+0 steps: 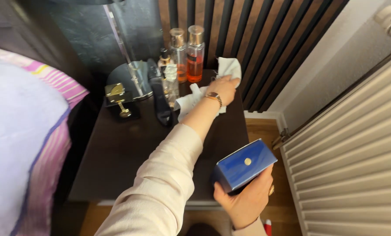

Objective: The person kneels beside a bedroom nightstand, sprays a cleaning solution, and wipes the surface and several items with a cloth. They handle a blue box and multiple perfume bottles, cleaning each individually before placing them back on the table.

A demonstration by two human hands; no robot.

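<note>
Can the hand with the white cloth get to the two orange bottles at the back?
Probably yes. The left hand presses the white cloth on the dark table right beside the orange bottles, and nothing stands between them. It is full of cloth, though.

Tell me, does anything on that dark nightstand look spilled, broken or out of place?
Nothing stands out. The tall clear bottles of orange liquid stand upright, no spill shows, the left hand presses a white cloth on the dark wooden top, and the right hand holds a blue box.

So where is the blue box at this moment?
In the head view, the blue box is low and right of centre, held in the right hand off the dark table's front right corner, beside the white radiator.
</note>
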